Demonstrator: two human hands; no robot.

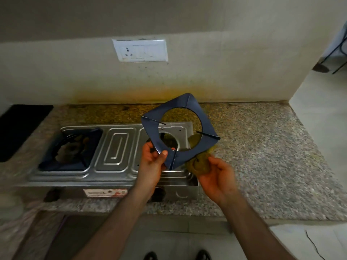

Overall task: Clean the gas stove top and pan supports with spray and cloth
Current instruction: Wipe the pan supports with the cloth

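Midway, I judge: left hand (152,158) pinches the lifted support (180,128), right hand (214,175) grips the cloth (201,164) against it; stove (116,147) and second support (71,149) seemingly remain.

Pan support (195,117) above the left-hand fingers (150,147): showing dark blue-grey with black ribs. Cloth (201,164) against the right-hand fingers (216,162): showing olive-yellow. Stove top (116,147) left of both: reading silver, embossed with nested rounded rectangles. Worktop (262,147): showing speckled grey-beige granite.
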